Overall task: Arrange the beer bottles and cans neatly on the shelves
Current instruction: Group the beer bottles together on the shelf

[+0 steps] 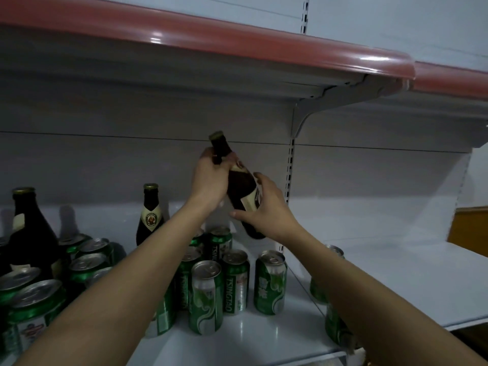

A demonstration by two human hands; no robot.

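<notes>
Your two bare forearms reach up from the bottom edge over a cluster of green aluminium beer cans (pixel 206 297) standing upright on the pale grey metal shelf (pixel 396 273). Your left hand (pixel 208 178) grips the neck of a dark brown glass beer bottle with a cream label (pixel 241 191), fingers curled round it just below the gold cap. Your right hand (pixel 266 207) cups the bottle's lower body, fingers wrapped behind the label and thumb stretched across the front. You hold the bottle in the air, above the cans, tilted with its cap leaning left. Further left, a second brown bottle with a cream neck label (pixel 149 215) stands upright against the back panel, and a larger dark bottle (pixel 29 231) stands near the left edge. Overhead runs a red-edged upper shelf (pixel 237 40).
</notes>
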